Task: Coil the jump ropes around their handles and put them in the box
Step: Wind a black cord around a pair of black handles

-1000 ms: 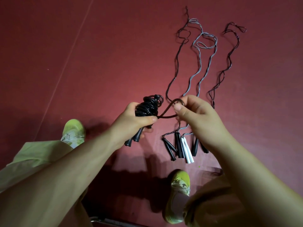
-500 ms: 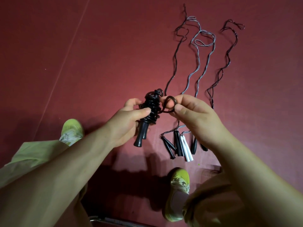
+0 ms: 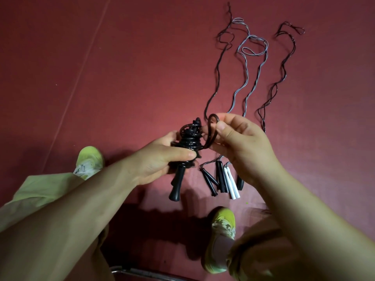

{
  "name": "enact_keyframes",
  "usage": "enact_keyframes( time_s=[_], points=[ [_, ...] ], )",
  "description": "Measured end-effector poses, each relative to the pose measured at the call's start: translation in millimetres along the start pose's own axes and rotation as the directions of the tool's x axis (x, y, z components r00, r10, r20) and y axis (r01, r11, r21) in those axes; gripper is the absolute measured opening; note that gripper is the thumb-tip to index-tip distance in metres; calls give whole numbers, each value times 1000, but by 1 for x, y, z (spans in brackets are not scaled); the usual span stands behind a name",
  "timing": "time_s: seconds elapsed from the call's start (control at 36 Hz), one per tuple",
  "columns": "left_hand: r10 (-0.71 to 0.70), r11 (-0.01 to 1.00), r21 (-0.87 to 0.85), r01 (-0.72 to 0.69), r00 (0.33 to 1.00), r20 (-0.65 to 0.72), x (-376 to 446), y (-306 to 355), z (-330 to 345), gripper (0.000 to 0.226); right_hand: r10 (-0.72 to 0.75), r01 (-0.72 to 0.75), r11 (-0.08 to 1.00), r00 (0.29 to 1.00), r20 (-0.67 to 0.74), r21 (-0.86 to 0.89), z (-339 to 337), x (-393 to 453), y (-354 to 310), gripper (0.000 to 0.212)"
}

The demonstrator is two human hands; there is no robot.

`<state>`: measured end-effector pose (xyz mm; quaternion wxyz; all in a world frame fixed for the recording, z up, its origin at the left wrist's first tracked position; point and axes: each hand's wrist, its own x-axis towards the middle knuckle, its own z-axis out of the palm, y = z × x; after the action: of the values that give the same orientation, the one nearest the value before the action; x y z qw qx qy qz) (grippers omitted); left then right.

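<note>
My left hand (image 3: 160,159) grips a black jump rope (image 3: 187,142) coiled thickly round its two black handles, whose ends hang down below my palm. My right hand (image 3: 241,145) pinches the last loop of that rope (image 3: 213,126) just right of the coil, thumb on top. Under my hands, three more jump ropes lie stretched out on the red floor: a black one (image 3: 218,72), a grey-white one (image 3: 251,78) and a dark one (image 3: 282,78). Their handles (image 3: 221,179), black and white, lie bunched together near my right wrist. No box is in view.
The floor is a dark red mat (image 3: 132,67) with a seam running diagonally at the left. My two feet in yellow-green shoes (image 3: 89,161) (image 3: 221,238) stand on it. A metal bar (image 3: 146,272) shows at the bottom edge.
The loose end has shortened from a long loop to a small one. My left hand turned the bundle so the handles point down, and my right hand brought the loop against the top of the coil.
</note>
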<state>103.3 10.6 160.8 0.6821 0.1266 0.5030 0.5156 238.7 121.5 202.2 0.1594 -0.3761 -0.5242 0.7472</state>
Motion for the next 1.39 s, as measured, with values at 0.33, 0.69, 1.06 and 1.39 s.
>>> enact_keyframes(
  time_s=[0.33, 0.69, 1.06, 1.39],
  points=[
    [98, 991, 101, -93, 994, -45, -1, -3, 6, 64, 174, -163, 972, 983, -52, 170, 5, 1, 0, 17],
    [77, 991, 109, -73, 997, -31, -3, -5, 7, 71, 216, -204, 969, 973, -79, 139, 0, 1, -4, 14],
    [204, 921, 326, -215, 977, 69, -8, 2, 1, 65, 382, -381, 919, 924, -1, -99, -10, 2, -9, 12],
    [97, 923, 350, -160, 977, 191, -12, 2, -4, 71, 495, -477, 863, 864, 95, -166, -17, 2, -10, 10]
  ],
)
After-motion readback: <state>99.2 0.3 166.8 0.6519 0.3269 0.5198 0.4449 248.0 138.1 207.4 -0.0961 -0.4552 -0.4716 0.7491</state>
